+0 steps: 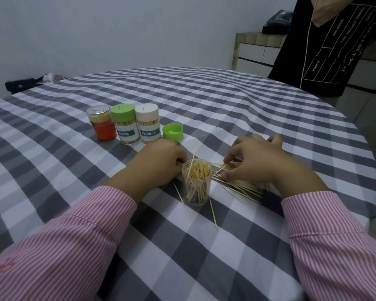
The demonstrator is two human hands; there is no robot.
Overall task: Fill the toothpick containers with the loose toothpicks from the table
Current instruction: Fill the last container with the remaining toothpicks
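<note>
head view: right hand (256, 161) pinches loose toothpicks (241, 183); open container (197, 181) beside.

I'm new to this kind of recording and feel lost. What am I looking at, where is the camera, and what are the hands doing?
There is no machine here: a person wears a camera on the head, looking down at their own two hands. On the checked tablecloth stands an open clear jar full of toothpicks. The left hand rests beside it; its fingertips are hidden, so what it holds is unclear. The right hand pinches sticks from the loose toothpick pile. Farther back stand three closed jars and a loose green lid. Another person stands at the far right.
</note>
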